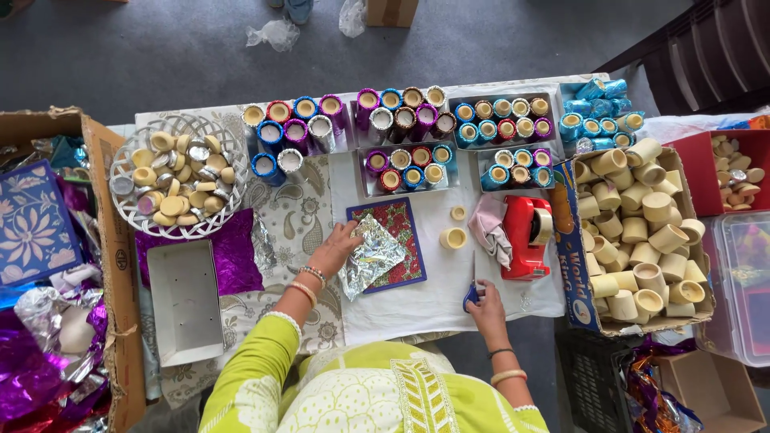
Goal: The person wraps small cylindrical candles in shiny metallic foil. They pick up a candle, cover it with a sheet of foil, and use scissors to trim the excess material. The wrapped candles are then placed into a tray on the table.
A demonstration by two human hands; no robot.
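Head view, looking straight down: the left hand lies flat with fingers spread, pressing on one edge of a crumpled sheet of silver foil. That foil rests on a small red patterned board with a blue border, which sits on a white cloth covering the table. The right hand is closed around the blue handles of a pair of scissors, blades pointing away from the person and lying on the cloth; whether the blades are parted cannot be told. Just beyond the scissors stand two small cream cups, and beside them a pink cloth and a red tape dispenser. Farther back, trays hold rows of foil-wrapped cups in blue, purple and red. To the right, a cardboard box is full of plain cream cups. To the left sit a white wire basket of small lids, purple foil and an open white box.
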